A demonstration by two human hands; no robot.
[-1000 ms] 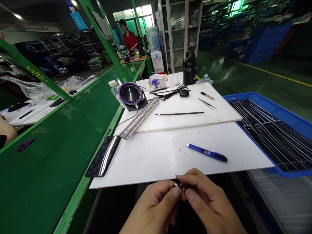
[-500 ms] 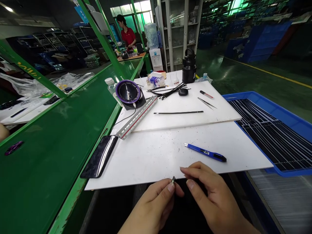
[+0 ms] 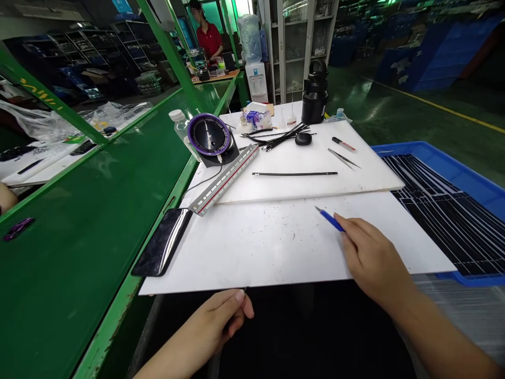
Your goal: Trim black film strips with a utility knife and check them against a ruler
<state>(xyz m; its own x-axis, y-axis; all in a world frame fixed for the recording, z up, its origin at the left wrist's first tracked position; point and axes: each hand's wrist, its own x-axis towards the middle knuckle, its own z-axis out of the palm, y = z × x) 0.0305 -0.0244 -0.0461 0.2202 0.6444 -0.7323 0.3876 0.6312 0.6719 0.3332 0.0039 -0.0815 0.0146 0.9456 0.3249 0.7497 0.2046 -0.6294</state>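
My left hand (image 3: 223, 316) hovers just below the near edge of the white board (image 3: 256, 252). Its thumb and forefinger are pinched on a tiny thin piece (image 3: 245, 289) that barely shows. My right hand (image 3: 369, 255) rests on the board further right, its fingers curled over a blue utility knife (image 3: 329, 220); only the knife's front end sticks out to the upper left. A long black strip (image 3: 295, 173) lies on the raised second board (image 3: 315, 184) behind.
A scale ruler (image 3: 224, 181), a black phone (image 3: 161, 242) and a purple-rimmed disc (image 3: 209, 134) sit left. Tweezers (image 3: 344, 158), black ties (image 3: 284, 138) and a black flask (image 3: 314, 95) are behind. A blue tray (image 3: 453, 173) of black strips is right, a green conveyor (image 3: 90, 237) left. A person in red stands far back.
My hands have parted. The right hand went up and to the right onto the blue knife; the left hand stayed low, still pinching the tiny piece. The view shifted a little.
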